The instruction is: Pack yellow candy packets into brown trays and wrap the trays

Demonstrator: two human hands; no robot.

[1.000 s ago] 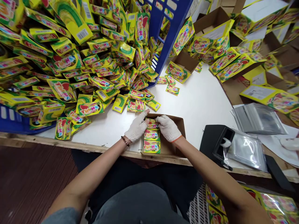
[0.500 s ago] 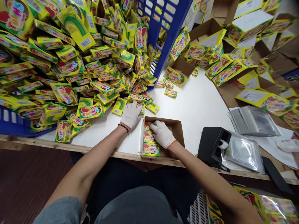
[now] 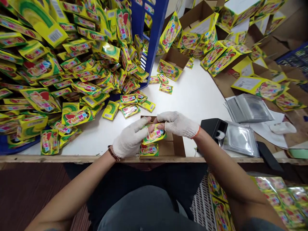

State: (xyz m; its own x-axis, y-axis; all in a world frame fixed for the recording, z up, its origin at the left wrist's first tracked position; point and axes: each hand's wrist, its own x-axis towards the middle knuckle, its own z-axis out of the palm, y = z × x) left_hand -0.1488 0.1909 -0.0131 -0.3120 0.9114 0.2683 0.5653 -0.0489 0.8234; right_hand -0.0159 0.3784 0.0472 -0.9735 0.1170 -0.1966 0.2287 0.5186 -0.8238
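My left hand (image 3: 131, 137), in a white glove with a beaded bracelet at the wrist, grips a small yellow-green candy box (image 3: 154, 135) from the left. From the right, my right hand (image 3: 179, 124), gloved too, pinches the same candy box. They hold it above the left side of an open brown carton (image 3: 172, 149) at the table's front edge. Another candy box (image 3: 151, 150) lies inside the carton at its near left corner. The rest of the carton's left side is hidden by my hands and the held box. Loose candy boxes (image 3: 131, 110) lie just behind the carton.
A blue plastic basket (image 3: 154, 41) on its side spills a big heap of candy boxes (image 3: 84, 70) at the left. Empty printed cartons (image 3: 221, 57) crowd the back right. A black tape dispenser (image 3: 211, 126) and clear plastic sleeves (image 3: 242, 139) are at the right.
My left hand has come from the loose boxes behind the carton to over it. My right hand has risen from inside the carton. Both now hold one candy box. The view has shifted.
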